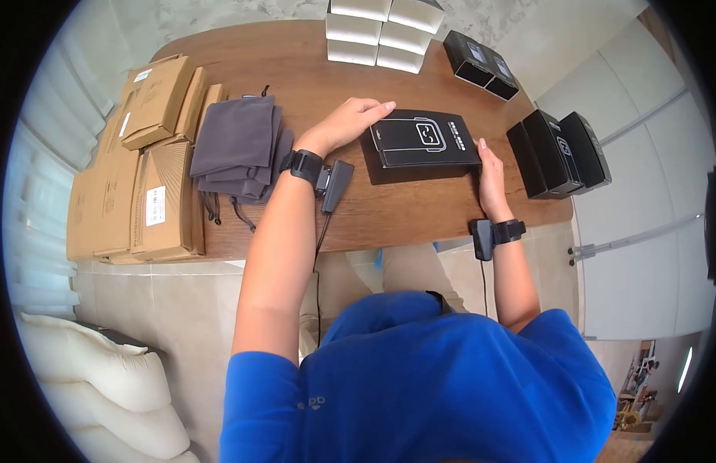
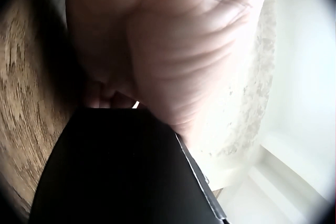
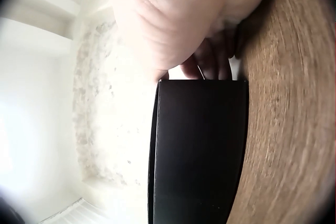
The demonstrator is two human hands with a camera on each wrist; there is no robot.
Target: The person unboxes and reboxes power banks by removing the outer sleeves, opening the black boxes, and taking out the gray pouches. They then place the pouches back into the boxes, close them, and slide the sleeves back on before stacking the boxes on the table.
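The box (image 1: 404,148) I watch from afar is black, printed with white lettering (image 1: 456,133) and a white line drawing (image 1: 429,135); I see brown wood grain across the table (image 1: 285,62), tan cartons (image 1: 153,174) with white labels (image 1: 155,205), dark grey pouches (image 1: 234,139) and white boxes (image 1: 354,28); the shirt (image 1: 435,370) is bright blue, the wall (image 1: 501,27) mottled pale grey.

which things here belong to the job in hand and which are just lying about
Seems part of the job:
black printed box, held between left hand and right hand

Apparently just lying about, untouched:
grey drawstring pouches
cardboard cartons
stacked white boxes
rear black boxes
rightmost black boxes
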